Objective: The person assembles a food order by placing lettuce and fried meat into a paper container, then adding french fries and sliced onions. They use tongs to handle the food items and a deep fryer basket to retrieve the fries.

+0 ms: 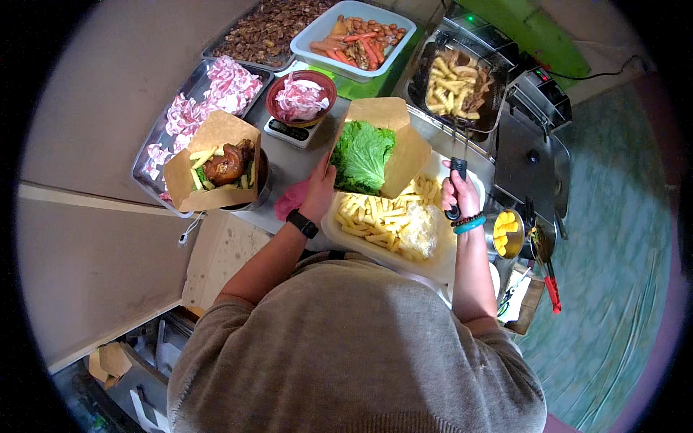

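My left hand (321, 191) grips the side of an open brown paper takeaway box (406, 155), lined with green lettuce leaf (363, 157). My right hand (462, 191) is closed round the black handle (457, 173) of a fryer basket (462, 124). Cooked fries (451, 88) and browned strips of food lie in the basket, which sits at the fryer. Below the box, a white tub (333, 229) holds pale fries (375, 220) and a clear plastic bag. Another paper box (216, 130) at left contains fries, greens and a glazed brown piece of meat (227, 164).
A metal tray (144, 169) of raw sliced meat stands far left, beside a red bowl (271, 101) on a scale (289, 136). Behind are a tub (303, 36) of sausages and a tray of brown meat (267, 32). Red-tipped tongs (552, 292) and a metal cup (514, 247) sit right.
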Demonstrator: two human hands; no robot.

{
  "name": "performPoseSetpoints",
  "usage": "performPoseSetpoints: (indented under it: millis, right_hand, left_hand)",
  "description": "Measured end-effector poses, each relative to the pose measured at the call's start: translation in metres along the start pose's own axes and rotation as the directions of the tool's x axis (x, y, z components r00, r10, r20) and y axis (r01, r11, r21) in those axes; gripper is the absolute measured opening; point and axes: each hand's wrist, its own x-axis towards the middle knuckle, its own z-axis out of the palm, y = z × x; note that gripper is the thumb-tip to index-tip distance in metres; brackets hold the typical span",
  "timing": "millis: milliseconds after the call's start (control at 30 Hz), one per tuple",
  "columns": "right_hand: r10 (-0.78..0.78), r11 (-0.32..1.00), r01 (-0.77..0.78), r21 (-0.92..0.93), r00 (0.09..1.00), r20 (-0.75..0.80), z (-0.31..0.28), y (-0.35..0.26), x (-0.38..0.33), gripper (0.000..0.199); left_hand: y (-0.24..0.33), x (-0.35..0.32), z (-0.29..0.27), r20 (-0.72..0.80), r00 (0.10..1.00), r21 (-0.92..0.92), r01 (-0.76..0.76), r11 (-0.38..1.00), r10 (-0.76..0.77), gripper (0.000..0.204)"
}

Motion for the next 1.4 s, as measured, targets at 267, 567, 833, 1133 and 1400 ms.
performPoseSetpoints:
  millis: [267,567,833,1133,1400]
  right_hand:
    - [-0.073,0.997,0.074,-0.005,0.997,0.002,0.008,-0.011,-0.007,0.034]
    - [-0.083,0.996,0.084,-0.031,0.995,0.058,0.007,-0.018,-0.007,0.03]
    - [-0.045,0.992,0.046,-0.114,0.999,0.011,0.006,-0.014,-0.013,0.029]
    - [-0.271,0.913,0.23,-0.337,0.959,-0.08,0.048,0.044,-0.054,0.03]
    - [-0.673,0.25,0.356,-0.901,0.733,0.103,0.021,0.091,-0.041,0.029]
  left_hand:
    - [0.004,0.002,0.005,0.057,0.997,-0.365,0.063,0.929,-0.045,0.039]
    - [0.015,0.001,0.005,0.052,0.999,-0.284,0.011,0.959,0.004,0.037]
    - [0.004,0.002,0.003,-0.007,1.0,-0.151,-0.023,0.988,0.022,0.038]
    - [0.013,-0.001,0.007,0.005,0.989,-0.251,0.143,0.957,-0.147,0.037]
    - [0.017,-0.01,0.005,-0.032,0.997,-0.002,-0.075,0.997,0.075,0.035]
